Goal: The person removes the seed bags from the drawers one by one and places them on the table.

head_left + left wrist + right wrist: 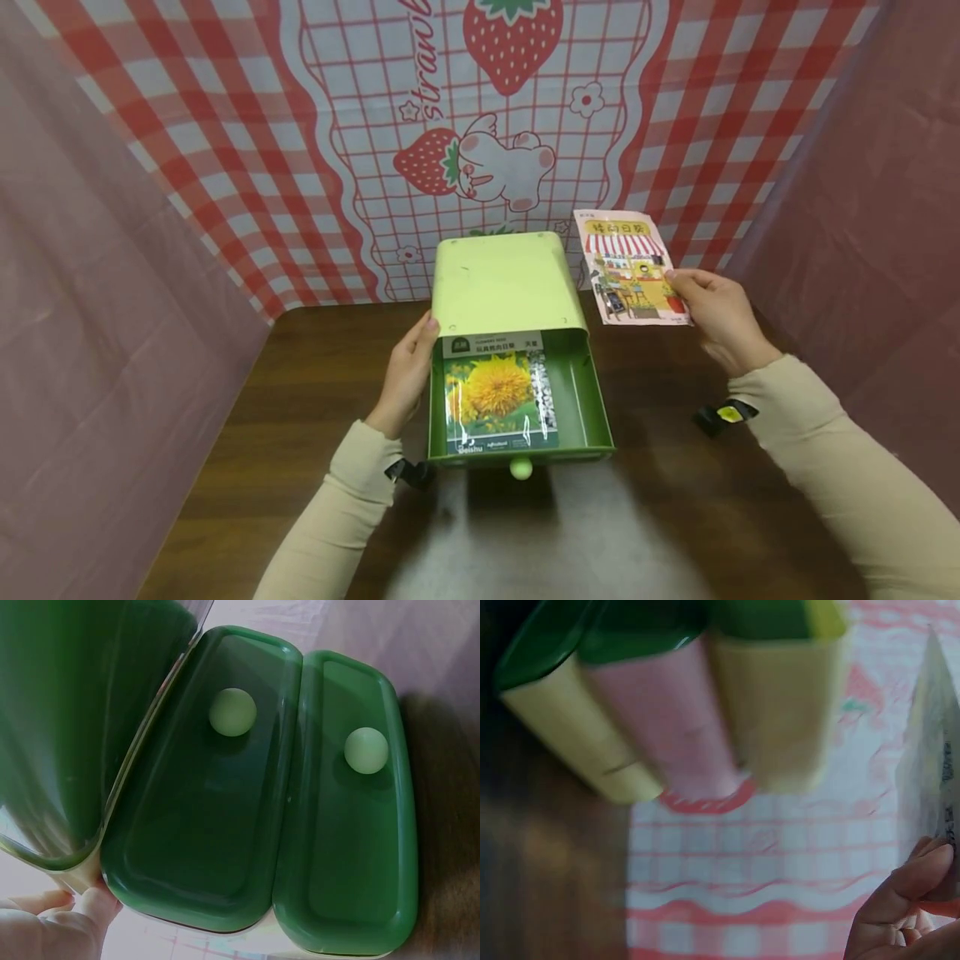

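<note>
My right hand (720, 321) pinches a pink seed packet (632, 267) by its lower right edge, thumb in front, and holds it up to the right of a small drawer cabinet (510, 279). In the right wrist view the packet (930, 772) is seen nearly edge-on, beside the thumb and fingers (919, 881). My left hand (408, 367) rests its fingers against the cabinet's left side, near the front edge. The green top drawer (577, 400) is pulled out. Flat inside it lies another seed packet (498, 396) with a yellow flower picture.
Below the pulled-out drawer are two more green drawer fronts (202, 787) with round pale knobs (366, 750), both closed. The cabinet stands on a dark wooden table (300, 400). A strawberry-print checked cloth (337, 167) hangs behind, with pinkish curtains (97, 292) at both sides.
</note>
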Tool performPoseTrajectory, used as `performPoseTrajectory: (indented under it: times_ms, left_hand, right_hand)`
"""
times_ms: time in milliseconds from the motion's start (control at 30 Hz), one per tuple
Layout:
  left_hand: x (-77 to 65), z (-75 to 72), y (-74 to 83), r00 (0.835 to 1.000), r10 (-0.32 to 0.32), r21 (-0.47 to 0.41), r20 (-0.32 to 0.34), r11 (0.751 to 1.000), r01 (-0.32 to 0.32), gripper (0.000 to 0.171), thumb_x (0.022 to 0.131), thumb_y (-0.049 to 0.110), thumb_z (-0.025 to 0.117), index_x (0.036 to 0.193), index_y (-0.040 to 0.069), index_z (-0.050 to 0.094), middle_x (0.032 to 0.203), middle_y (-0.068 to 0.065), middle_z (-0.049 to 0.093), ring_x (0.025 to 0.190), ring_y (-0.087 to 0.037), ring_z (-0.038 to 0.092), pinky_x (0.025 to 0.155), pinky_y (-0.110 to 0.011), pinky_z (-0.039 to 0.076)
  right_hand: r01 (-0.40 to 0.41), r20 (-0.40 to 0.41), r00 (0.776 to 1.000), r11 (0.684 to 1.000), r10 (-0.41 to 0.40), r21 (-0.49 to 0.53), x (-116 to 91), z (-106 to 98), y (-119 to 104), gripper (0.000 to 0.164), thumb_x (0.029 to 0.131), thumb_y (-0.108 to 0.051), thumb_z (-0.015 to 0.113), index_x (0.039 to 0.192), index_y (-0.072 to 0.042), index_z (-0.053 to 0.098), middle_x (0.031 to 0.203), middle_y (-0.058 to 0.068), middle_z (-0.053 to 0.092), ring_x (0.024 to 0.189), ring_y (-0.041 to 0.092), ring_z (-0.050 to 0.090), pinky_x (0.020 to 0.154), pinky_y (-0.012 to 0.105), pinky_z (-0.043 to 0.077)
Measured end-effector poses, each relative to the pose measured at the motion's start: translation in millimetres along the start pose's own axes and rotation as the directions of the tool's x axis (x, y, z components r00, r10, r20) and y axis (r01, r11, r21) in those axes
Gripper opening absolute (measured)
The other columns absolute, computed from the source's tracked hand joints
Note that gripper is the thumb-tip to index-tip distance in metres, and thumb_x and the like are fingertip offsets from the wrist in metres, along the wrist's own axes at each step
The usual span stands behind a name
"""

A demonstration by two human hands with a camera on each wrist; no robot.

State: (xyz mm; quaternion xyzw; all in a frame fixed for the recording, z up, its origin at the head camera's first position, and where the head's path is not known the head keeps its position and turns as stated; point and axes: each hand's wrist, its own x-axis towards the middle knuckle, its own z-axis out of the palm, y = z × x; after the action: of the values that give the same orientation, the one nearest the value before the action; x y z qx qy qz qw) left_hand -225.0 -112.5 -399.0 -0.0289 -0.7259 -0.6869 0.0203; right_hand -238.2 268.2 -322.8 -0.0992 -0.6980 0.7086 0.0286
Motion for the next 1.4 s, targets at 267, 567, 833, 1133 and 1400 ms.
performPoseTrajectory:
  times_ms: [267,567,833,1133,1400]
  left_hand:
    - [-1.7,0.3,1.1,1.0,0.009,0.004,0.004,1.0,-0.009,0.063,0.1,0.051,0.046,0.152,0.015,0.036,0.158,0.0,0.036,0.148,-0.017,0.028,0.124,-0.038,0.026]
    - [-0.4,0.3,0.1,1.0,0.005,0.01,-0.006,1.0,-0.005,0.062,0.101,0.05,0.045,0.152,0.015,0.037,0.158,0.0,0.036,0.148,-0.017,0.028,0.124,-0.038,0.025]
    - [0.3,0.0,-0.2,1.0,0.0,0.009,-0.006,1.0,0.0,0.062,0.101,0.05,0.045,0.152,0.015,0.037,0.158,0.0,0.036,0.148,-0.018,0.027,0.124,-0.039,0.024]
    - [-1.0,0.9,-0.1,1.0,-0.005,0.004,-0.004,1.0,0.005,0.062,0.101,0.051,0.045,0.151,0.017,0.038,0.157,0.0,0.037,0.148,-0.018,0.029,0.124,-0.04,0.025]
    - [-0.9,1.6,-0.3,1.0,0.015,-0.044,0.004,0.999,-0.015,0.059,0.102,0.048,0.045,0.151,0.016,0.039,0.156,-0.002,0.04,0.145,-0.018,0.035,0.121,-0.038,0.032]
  right_hand:
    - [-0.051,-0.16,0.987,0.983,0.022,-0.179,41,1,53,0.037,0.098,-0.033,0.057,0.123,-0.006,0.062,0.07,-0.021,0.057,0.062,-0.006,0.055,0.053,0.011,0.05]
    - [-0.105,-0.243,0.97,0.943,0.026,-0.316,69,4,108,0.047,0.099,-0.034,0.053,0.132,-0.002,0.061,0.089,-0.009,0.055,0.068,-0.005,0.05,0.056,0.01,0.047]
    - [-0.139,-0.21,0.976,0.922,0.065,-0.361,80,5,141,0.047,0.101,-0.031,0.05,0.135,0.0,0.057,0.126,0.017,0.058,0.079,0.001,0.051,0.059,0.009,0.045]
    - [-0.185,-0.21,0.972,0.881,0.1,-0.436,81,8,162,0.042,0.1,-0.024,0.052,0.131,0.003,0.06,0.131,0.024,0.059,0.095,0.016,0.055,0.061,0.01,0.041]
    - [-0.202,-0.2,0.974,0.813,0.108,-0.546,77,14,160,0.043,0.1,-0.027,0.05,0.13,0.003,0.061,0.123,0.023,0.063,0.085,0.017,0.054,0.058,0.019,0.042]
